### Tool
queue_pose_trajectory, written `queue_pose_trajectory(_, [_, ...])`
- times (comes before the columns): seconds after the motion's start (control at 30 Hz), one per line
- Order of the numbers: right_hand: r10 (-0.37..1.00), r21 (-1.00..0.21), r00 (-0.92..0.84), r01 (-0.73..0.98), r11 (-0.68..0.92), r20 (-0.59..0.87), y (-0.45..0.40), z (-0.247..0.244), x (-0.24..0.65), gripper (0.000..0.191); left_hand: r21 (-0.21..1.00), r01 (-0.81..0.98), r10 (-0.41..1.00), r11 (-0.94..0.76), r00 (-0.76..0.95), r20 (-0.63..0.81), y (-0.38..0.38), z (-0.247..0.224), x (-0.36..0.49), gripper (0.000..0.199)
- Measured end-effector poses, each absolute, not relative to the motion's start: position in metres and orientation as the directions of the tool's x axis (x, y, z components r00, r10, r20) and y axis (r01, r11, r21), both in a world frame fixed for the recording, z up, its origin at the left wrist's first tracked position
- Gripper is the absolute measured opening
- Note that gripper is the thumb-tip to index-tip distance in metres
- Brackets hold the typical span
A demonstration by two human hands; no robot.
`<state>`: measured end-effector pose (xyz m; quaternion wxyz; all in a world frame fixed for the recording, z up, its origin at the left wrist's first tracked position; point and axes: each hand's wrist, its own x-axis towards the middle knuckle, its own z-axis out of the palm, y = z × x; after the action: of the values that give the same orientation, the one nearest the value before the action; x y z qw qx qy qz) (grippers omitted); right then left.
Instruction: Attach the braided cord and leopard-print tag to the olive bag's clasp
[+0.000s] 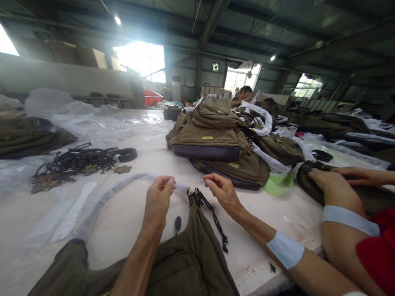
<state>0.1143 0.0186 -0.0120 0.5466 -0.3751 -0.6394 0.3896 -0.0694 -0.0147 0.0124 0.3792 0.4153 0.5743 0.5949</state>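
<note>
An olive bag point(175, 263) lies at the near edge, its strap point(101, 199) wrapped in white film and arched over the table. My left hand point(159, 197) is above that strap, fingertips pinched together; anything between them is too small to make out. To its right, my right hand point(224, 193) pinches a tiny pale piece point(202, 179) between thumb and forefinger. Between and below the hands, a black braided charm point(216, 220) hangs from the gold clasp point(194, 191) at the bag's strap end. A dark zipper pull point(178, 224) rests on the table side of the bag's opening.
Stacked olive bags point(212, 135) stand ahead. Black cords with leopard-print tags point(77, 162), a black strap roll point(127, 154) and clear plastic point(74, 111) lie left. At right, another person's hands point(336, 181) touch a bag. A green piece point(278, 183) is beside the stack.
</note>
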Motion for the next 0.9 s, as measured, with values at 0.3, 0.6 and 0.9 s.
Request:
queue_pose_trajectory(0.3, [0.922,-0.922,-0.073,-0.107,0.372,0.380,0.031,-0.012,0.124,0.027,0.969,0.071,0.921,0.235,-0.334,-0.199,-0.013,0.004,-0.062,0.040])
queue_pose_trajectory(0.6, [0.914,-0.914,-0.074,-0.116,0.389,0.399,0.036,-0.005,0.128,0.028,0.871,-0.385,0.947,0.304,0.024,-0.320,-0.015,0.010,-0.060,0.032])
queue_pose_trajectory(0.9, [0.944,-0.965,-0.206,-0.012,0.262,0.259,0.043,-0.009,0.124,0.048,0.909,-0.340,0.967,0.243,0.164,-0.197,-0.020,0.011,-0.055,0.036])
